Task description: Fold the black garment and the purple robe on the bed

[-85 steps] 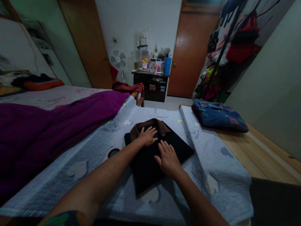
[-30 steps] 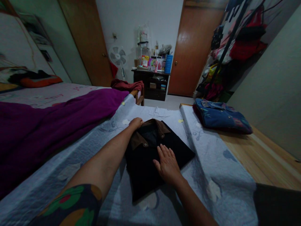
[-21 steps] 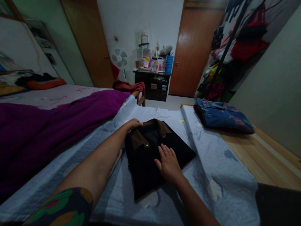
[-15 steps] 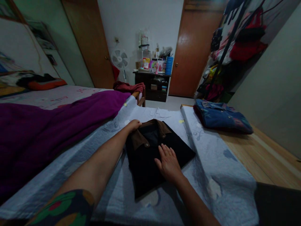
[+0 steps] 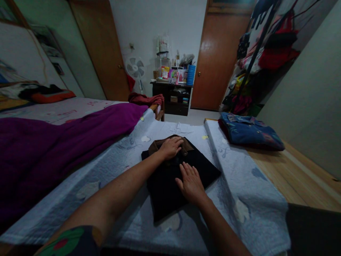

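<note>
While apparently pressing flat the folded black shirt (image 5: 163,192) on the pale sheet (image 5: 130,224) beneath, resting with left hand (image 5: 171,147) across the shirt's brown collar (image 5: 153,145), fingers nearly together, and right hand (image 5: 191,183) on its front, fingers slightly apart; probably calling next for even pressure.

A pale blue sheet (image 5: 239,174) carries a folded black shirt (image 5: 165,192).

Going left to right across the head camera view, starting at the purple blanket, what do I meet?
Purple blanket, left hand, right hand, folded blue garment. The folded black garment spreads under both hands, so I leave it out of the order.
</note>
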{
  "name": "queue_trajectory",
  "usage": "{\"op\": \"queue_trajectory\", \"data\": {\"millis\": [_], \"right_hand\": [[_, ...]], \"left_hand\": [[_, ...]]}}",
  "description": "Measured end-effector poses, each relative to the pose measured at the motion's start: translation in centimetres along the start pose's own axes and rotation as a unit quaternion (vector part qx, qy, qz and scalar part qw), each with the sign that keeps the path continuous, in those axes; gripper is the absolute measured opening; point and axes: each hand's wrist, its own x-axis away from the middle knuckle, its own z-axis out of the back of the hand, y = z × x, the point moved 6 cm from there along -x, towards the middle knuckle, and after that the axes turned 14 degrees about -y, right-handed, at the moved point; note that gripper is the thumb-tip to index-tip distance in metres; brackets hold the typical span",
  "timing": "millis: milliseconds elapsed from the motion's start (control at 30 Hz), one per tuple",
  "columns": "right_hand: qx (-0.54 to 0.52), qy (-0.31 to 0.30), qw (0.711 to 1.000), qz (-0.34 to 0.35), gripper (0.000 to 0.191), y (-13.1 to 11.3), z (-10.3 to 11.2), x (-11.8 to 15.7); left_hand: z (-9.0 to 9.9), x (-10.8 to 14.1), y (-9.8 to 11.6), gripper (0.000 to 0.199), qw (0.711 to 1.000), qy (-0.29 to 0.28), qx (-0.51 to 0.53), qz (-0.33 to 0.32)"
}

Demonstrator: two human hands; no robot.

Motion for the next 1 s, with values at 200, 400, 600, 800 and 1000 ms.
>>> {"op": "queue_trajectory", "data": {"millis": [200, 400, 600, 800, 1000], "right_hand": [[-0.005, 0.001, 1.0, -0.003, 0.062, -0.1, 0.3, 0.1], [-0.007, 0.001, 1.0, -0.002, 0.062, -0.2, 0.5, 0.3], [-0.008, -0.003, 1.0, -0.003, 0.063, -0.2, 0.5, 0.3], [-0.009, 0.0, 1.0, -0.001, 0.062, -0.3, 0.7, 0.4], [-0.005, 0.005, 1.0, 0.002, 0.061, -0.3, 0.7, 0.4]], "left_hand": [[-2.6, -1.1, -0.1, 0.049, 0.993, -0.114, -0.005, 0.011], [-3.2, -1.2, -0.6, 0.05, 0.986, -0.16, 0.026, 0.037], [-1.1, 2.7, 0.6, 0.053, 0.99, -0.082, 0.08, 0.085], [-1.1, 11.7, 2.2, 0.039, 0.975, 0.063, 0.188, 0.102], [-4.2, 18.4, 2.7, 0.038, 0.889, 0.18, 0.347, 0.239]]}}
